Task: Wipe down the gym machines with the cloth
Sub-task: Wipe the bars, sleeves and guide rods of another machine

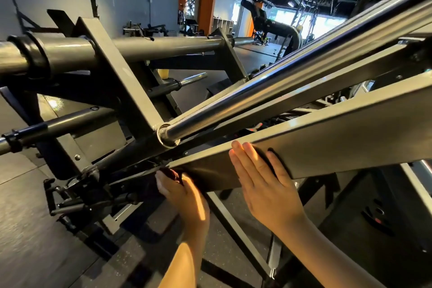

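Left grip (184, 196) clutches the dark cloth (171, 174) at lower centre frame, against the grey beam (327, 147); right grip (264, 184) lies flat, released, on it.

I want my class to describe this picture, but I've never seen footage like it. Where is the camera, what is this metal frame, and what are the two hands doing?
There is one picture, from a wide-angle camera worn on the person's head, looking forward and down. So the bare arms entering from below are the wearer's own, and no robot is involved. The place is a gym. The metal in front is a weight machine with a sloping grey beam and a shiny chrome rod above it. The left hand grips a dark cloth against the beam's lower end. The right hand lies flat on the beam's side, fingers straight, holding nothing.
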`<action>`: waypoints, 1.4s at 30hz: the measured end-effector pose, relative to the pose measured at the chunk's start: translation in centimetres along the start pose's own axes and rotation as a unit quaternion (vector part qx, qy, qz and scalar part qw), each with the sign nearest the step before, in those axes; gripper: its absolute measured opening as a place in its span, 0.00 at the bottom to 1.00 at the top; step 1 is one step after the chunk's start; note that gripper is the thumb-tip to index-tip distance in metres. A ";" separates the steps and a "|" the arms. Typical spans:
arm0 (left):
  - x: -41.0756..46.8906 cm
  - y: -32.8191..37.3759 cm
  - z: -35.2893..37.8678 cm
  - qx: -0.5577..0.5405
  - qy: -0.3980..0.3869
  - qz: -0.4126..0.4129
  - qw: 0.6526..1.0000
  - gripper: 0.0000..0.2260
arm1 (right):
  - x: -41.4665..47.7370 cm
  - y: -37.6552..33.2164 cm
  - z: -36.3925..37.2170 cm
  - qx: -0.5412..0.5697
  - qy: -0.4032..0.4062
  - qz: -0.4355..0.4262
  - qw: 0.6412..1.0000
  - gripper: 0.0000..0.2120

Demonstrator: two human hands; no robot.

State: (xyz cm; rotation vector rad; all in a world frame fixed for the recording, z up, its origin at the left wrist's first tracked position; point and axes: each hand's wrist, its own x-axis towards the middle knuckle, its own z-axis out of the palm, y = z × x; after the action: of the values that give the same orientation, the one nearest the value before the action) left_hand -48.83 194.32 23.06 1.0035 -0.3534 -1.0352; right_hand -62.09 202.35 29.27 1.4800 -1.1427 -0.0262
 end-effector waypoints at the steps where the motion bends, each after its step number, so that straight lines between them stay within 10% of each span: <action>1: 0.0 0.0 0.4 -0.004 0.025 -0.024 0.999 0.23 | 0.0 0.0 0.1 -0.002 0.004 0.001 1.000 0.28; 6: 3.0 -1.4 -1.1 0.030 0.009 -0.007 0.999 0.38 | 0.2 0.1 -0.2 -0.011 -0.005 -0.001 1.000 0.28; 22: 1.1 -2.7 0.1 -0.051 0.000 0.066 0.997 0.19 | 0.0 -0.1 0.0 -0.024 -0.015 0.005 1.000 0.29; 37: -5.6 -0.5 -0.3 0.204 -0.134 0.080 0.966 0.29 | -0.1 -1.0 0.3 -0.040 0.010 0.020 0.999 0.30; 42: -0.7 -0.5 -0.6 0.233 -0.053 0.109 0.965 0.28 | 0.0 -0.9 0.1 -0.026 0.004 0.011 1.000 0.29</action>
State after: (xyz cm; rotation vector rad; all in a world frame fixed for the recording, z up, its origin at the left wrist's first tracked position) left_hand -49.02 195.11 22.50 1.2970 -0.8051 -0.8205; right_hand -61.64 202.10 28.54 1.4197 -1.1447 -0.0343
